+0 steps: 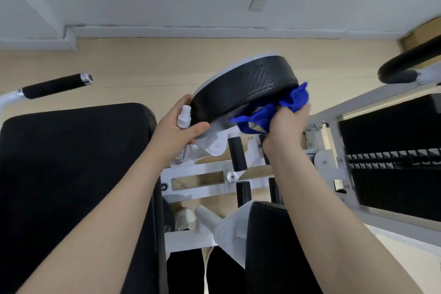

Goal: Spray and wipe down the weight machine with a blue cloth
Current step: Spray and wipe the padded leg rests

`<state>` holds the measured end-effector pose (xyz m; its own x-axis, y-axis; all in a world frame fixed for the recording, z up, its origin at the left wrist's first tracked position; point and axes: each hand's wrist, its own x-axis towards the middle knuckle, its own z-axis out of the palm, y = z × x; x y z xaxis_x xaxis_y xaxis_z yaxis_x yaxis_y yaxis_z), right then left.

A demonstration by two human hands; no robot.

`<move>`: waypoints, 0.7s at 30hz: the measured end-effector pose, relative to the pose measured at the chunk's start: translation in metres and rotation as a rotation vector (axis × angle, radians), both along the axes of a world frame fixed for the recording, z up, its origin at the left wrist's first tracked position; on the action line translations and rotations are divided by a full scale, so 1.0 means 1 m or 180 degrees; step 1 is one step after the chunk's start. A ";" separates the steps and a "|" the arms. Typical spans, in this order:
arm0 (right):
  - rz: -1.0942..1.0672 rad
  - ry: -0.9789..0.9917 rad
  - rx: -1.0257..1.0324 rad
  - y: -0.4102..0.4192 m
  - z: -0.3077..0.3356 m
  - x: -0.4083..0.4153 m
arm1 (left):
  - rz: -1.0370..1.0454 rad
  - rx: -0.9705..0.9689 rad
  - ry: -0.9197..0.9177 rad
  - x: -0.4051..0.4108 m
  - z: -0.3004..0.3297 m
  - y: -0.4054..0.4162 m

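A round black pad [245, 86] of the white-framed weight machine [210, 172] tilts in the middle of the view. My left hand [181, 124] holds a small clear spray bottle [184, 117] with a white nozzle, and its thumb and fingers also rest on the pad's left lower edge. My right hand [286, 124] is closed on a crumpled blue cloth [284, 107], pressed against the pad's lower right edge. Part of the bottle's body shows below the left hand; the rest is hidden by the palm.
A large black seat pad [71, 174] lies at the left, a smaller black pad [269, 241] at bottom centre. A black handle [57, 85] juts out at upper left, another curved one [405, 64] at upper right. The black weight stack [393, 155] stands right. A white shoe [185, 218] shows below.
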<state>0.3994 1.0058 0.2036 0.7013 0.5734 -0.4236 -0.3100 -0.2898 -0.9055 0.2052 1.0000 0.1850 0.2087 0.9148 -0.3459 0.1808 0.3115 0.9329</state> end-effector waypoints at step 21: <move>0.1396 -0.1710 -0.0571 0.006 0.024 0.090 | -0.0002 -0.0729 0.0551 0.045 0.024 0.066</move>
